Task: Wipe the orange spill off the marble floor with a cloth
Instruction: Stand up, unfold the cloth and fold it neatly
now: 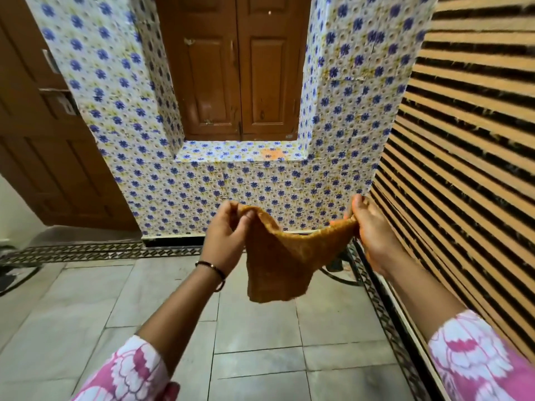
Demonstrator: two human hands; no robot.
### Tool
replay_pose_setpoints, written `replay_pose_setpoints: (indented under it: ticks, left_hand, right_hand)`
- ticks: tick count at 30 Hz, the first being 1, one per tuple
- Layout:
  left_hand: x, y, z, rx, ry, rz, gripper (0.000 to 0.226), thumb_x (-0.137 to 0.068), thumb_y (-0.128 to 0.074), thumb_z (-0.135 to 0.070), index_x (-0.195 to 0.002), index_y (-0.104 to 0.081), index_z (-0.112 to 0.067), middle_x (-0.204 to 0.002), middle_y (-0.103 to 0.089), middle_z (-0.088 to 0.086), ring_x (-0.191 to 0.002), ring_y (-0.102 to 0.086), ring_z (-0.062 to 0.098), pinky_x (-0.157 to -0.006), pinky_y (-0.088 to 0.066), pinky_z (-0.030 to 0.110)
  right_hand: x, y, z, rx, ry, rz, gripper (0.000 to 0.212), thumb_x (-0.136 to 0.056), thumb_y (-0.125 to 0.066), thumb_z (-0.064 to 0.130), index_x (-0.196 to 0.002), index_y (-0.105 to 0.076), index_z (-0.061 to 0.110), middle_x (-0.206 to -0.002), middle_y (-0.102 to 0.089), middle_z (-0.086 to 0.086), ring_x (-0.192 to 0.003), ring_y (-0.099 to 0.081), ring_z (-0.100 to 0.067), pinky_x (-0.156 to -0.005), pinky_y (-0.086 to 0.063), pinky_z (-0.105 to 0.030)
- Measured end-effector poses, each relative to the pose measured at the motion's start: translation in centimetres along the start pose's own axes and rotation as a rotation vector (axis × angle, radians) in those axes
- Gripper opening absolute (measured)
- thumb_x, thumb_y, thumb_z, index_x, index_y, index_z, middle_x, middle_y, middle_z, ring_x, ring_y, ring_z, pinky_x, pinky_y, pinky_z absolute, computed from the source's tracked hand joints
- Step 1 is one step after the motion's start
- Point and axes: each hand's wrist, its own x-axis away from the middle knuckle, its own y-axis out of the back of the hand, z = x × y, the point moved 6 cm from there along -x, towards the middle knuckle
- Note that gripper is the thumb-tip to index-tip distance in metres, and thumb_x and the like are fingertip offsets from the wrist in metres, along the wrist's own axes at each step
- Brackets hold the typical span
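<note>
An orange-brown cloth (278, 261) hangs spread between both hands above the grey marble floor (86, 319). My left hand (227, 235) pinches its upper left corner. My right hand (372, 227) pinches the upper right corner, and the cloth's lower part droops free. An orange patch (270, 154) shows on the flower-tiled ledge below the wooden shutters. No orange spill shows on the visible floor tiles; the cloth and arms hide part of the floor.
A blue-flowered tiled wall (231, 192) with a recessed ledge stands straight ahead. Brown wooden shutters (240, 68) sit above it, a wooden door (43, 146) at left, a striped orange-and-black wall (463, 169) at right. Dark cables (17, 270) lie at the left floor edge.
</note>
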Motion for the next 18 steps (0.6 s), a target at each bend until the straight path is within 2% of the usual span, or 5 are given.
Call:
replay_pose_setpoints:
  ticks: [2,5,8,12,18]
  left_hand:
    - [0.4,1.1,-1.2,0.013,-0.014,-0.043,0.008,-0.091,-0.055,-0.016,-0.085,-0.051,-0.014,-0.076,-0.054,0.002,-0.067,-0.052,0.007,-0.058,-0.045,0.019]
    - [1.1,2.1,-2.6,0.084,0.008,-0.076,0.007,-0.090,-0.059,-0.016,-0.087,-0.054,-0.012,-0.077,-0.058,0.003,-0.068,-0.054,0.009,-0.060,-0.047,0.021]
    - [1.8,2.2,-3.8,0.148,0.038,-0.073,0.007,-0.086,-0.063,-0.012,-0.086,-0.057,-0.014,-0.076,-0.064,-0.001,-0.069,-0.061,0.006,-0.061,-0.054,0.020]
    - [2.4,2.0,-4.8,0.223,0.074,-0.110,0.015,-0.083,-0.066,-0.011,-0.095,-0.062,-0.019,-0.068,-0.071,-0.012,-0.070,-0.065,0.000,-0.062,-0.055,0.019]
    - [3.9,1.0,-6.1,0.246,0.090,-0.071,0.007,-0.084,-0.065,-0.012,-0.083,-0.066,-0.019,-0.069,-0.072,-0.010,-0.071,-0.067,0.005,-0.063,-0.055,0.022]
  right_hand:
    - [0.7,1.3,0.1,-0.065,-0.011,0.057,0.029,-0.094,-0.040,0.049,-0.089,-0.051,0.022,-0.087,-0.053,-0.004,-0.091,-0.054,-0.020,-0.093,-0.040,-0.042]
    - [2.2,2.6,0.8,-0.188,-0.039,0.291,0.025,-0.082,-0.061,0.035,-0.079,-0.049,0.014,-0.078,-0.050,-0.004,-0.082,-0.051,-0.019,-0.085,-0.044,-0.040]
    - [3.3,4.1,1.5,-0.297,-0.105,0.404,0.009,-0.079,-0.053,0.011,-0.087,-0.051,0.010,-0.086,-0.052,-0.010,-0.086,-0.051,-0.022,-0.082,-0.043,-0.037]
    - [3.9,7.0,1.9,-0.273,-0.160,0.226,0.025,-0.084,-0.049,-0.011,-0.108,-0.053,-0.006,-0.097,-0.061,-0.021,-0.095,-0.059,-0.031,-0.075,-0.058,-0.038]
    - [5.0,10.4,1.6,-0.393,-0.148,0.048,0.012,-0.085,-0.056,-0.003,-0.096,-0.059,0.002,-0.091,-0.065,-0.014,-0.089,-0.062,-0.024,-0.075,-0.051,-0.034]
